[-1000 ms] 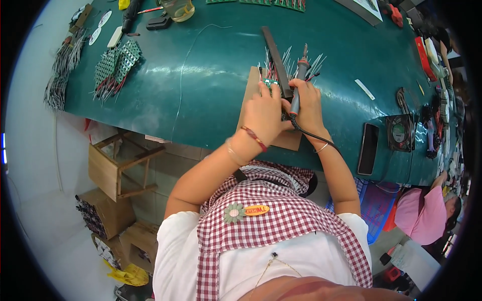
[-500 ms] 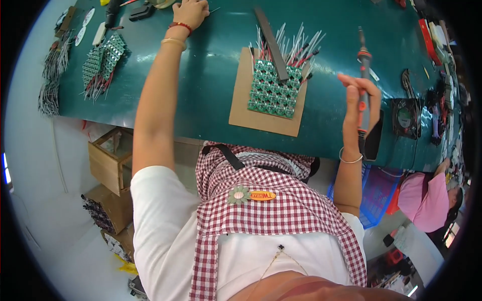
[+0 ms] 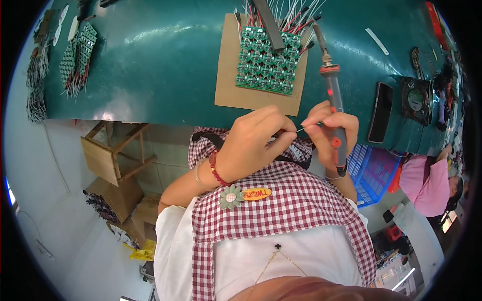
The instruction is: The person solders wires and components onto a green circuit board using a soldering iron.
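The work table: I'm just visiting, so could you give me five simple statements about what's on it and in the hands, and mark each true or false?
1. The right hand holds a soldering iron. True.
2. The left hand lies flat on the cardboard. False: the left hand pinches a thin strand that runs across to the right hand.
3. The green circuit boards lie on brown cardboard. True.
4. The phone rests on the circuit boards. False: the phone lies on the green table, right of the cardboard.
5. One end of the dark bar overlaps the circuit boards. True.
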{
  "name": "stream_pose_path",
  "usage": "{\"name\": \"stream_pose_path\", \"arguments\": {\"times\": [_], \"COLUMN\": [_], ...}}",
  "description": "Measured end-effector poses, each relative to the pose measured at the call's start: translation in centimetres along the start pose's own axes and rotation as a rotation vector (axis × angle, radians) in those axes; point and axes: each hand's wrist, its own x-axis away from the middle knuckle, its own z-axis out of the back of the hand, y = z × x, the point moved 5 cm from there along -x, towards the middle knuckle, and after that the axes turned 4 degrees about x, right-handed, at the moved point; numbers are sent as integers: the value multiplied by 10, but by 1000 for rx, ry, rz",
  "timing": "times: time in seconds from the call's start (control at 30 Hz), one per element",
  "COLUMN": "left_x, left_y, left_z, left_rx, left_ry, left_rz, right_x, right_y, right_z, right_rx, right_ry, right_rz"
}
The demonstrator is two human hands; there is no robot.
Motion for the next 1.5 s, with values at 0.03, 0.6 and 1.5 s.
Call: {"name": "stream_pose_path", "arguments": {"times": [0.03, 0.6, 1.5], "left_x": [1, 25, 23], "left_y": [-2, -38, -48], "left_z": [-3, -6, -12], "left_rx": [18, -548, -556], "left_ry": [-1, 324, 354], "left_rz": [20, -26, -5], "right_x": [2, 0, -35], "right_y": [2, 35, 50], "right_z": [5, 136, 86], "right_rx": [-30, -134, 71], "right_ry": [32, 135, -162], "right_rz": [-40, -413, -584]}}
